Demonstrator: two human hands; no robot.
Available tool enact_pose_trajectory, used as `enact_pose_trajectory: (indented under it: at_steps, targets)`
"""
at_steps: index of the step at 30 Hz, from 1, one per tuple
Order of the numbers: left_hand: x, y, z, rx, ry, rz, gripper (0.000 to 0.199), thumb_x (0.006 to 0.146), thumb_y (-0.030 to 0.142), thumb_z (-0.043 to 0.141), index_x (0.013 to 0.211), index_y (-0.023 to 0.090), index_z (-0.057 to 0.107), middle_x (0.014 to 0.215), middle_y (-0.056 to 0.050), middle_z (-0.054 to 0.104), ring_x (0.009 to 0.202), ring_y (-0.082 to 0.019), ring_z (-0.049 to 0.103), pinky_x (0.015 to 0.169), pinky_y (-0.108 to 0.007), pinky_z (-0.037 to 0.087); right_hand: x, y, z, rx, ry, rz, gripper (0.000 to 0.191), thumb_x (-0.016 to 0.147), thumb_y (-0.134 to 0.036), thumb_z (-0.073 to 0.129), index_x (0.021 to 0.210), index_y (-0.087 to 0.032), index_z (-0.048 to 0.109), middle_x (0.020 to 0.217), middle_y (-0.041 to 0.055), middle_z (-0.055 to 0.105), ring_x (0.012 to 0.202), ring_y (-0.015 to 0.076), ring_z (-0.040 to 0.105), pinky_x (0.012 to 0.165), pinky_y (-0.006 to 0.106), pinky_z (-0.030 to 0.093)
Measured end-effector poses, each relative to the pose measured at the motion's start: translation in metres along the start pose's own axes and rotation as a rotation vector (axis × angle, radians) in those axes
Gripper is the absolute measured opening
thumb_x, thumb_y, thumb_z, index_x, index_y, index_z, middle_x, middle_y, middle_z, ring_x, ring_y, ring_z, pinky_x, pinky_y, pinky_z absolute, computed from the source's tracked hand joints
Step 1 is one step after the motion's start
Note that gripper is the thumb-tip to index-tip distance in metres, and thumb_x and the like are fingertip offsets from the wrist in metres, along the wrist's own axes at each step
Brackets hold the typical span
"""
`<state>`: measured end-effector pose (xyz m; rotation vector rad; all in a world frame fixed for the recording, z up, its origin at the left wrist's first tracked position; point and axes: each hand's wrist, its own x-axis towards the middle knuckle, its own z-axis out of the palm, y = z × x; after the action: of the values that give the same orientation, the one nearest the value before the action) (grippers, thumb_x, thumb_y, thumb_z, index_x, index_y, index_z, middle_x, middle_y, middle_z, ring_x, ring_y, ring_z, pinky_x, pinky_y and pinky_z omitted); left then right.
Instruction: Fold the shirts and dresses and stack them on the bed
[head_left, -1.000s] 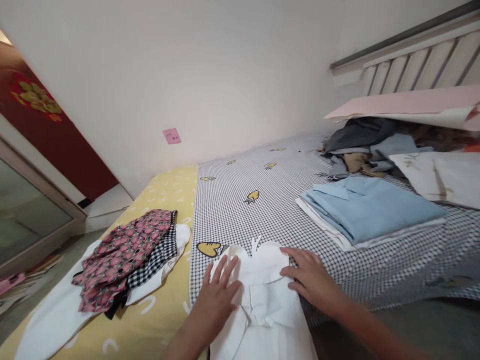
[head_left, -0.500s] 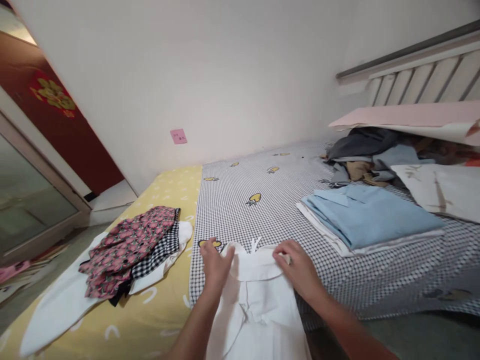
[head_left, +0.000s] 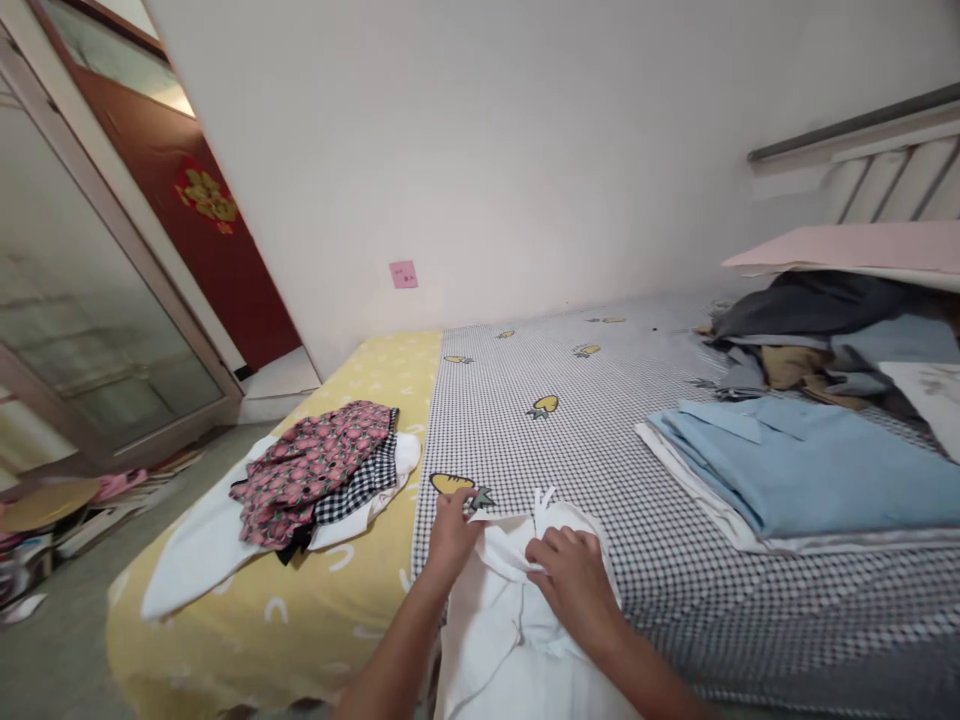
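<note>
A white garment (head_left: 499,640) lies at the near edge of the bed, its collar toward the wall and two thin white ties sticking up at the neck. My left hand (head_left: 454,535) pinches the left end of the collar, which is lifted and bent. My right hand (head_left: 574,575) rests on the collar's right part, its fingers curled on the cloth; the fingertips partly hide what they grip. To the left lies a pile with a pink floral garment (head_left: 319,465) on top. A folded light blue shirt (head_left: 817,470) sits on white cloth at the right.
The bed has a yellow sheet (head_left: 390,360) on the left and a checked sheet (head_left: 510,440) beside it. Dark and grey clothes (head_left: 810,305) are heaped at the back right under a pink sheet (head_left: 862,245). A glass door (head_left: 97,300) stands at the left.
The view has turned left. My right hand has moved inward from the collar's right end onto the collar. The left end of the collar is now raised and folded in my left hand.
</note>
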<state>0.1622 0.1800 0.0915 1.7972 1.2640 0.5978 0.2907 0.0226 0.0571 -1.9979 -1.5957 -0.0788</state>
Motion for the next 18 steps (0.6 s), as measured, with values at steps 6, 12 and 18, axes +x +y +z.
enact_pose_trajectory:
  at_steps: [6, 12, 18]
  targets:
    - [-0.01, -0.009, -0.011, -0.38, -0.193, -0.305, 0.008, 0.072, 0.021, 0.07, 0.068, 0.018, 0.063, 0.065, 0.004, 0.06, 0.068, -0.013, 0.058, 0.07, -0.024, 0.046, -0.033, 0.003, 0.009, -0.052, 0.217, -0.192, 0.024, 0.072, -0.005, 0.074, 0.076, -0.026, 0.063, 0.074, -0.0036, 0.062, 0.076, 0.0167, 0.051, 0.085, 0.035, 0.028]
    - [-0.025, -0.026, -0.01, -0.685, -0.259, -0.711, 0.018, 0.078, 0.032, 0.068, 0.07, 0.018, 0.06, 0.062, 0.001, 0.063, 0.052, -0.015, 0.057, 0.054, -0.027, 0.049, -0.041, 0.005, 0.013, -0.006, 0.333, -0.237, 0.02, 0.079, -0.005, 0.063, 0.075, -0.025, 0.061, 0.07, -0.0024, 0.059, 0.072, 0.0162, 0.048, 0.086, 0.035, 0.03]
    - [-0.034, -0.031, -0.012, -0.928, -0.094, -0.676, 0.032, 0.09, 0.042, 0.06, 0.068, 0.018, 0.056, 0.062, -0.002, 0.064, 0.057, -0.017, 0.063, 0.058, -0.029, 0.054, -0.038, 0.008, 0.007, 0.069, 0.349, -0.267, 0.022, 0.079, -0.003, 0.056, 0.073, -0.024, 0.059, 0.072, -0.0022, 0.058, 0.075, 0.0159, 0.05, 0.093, 0.037, 0.033]
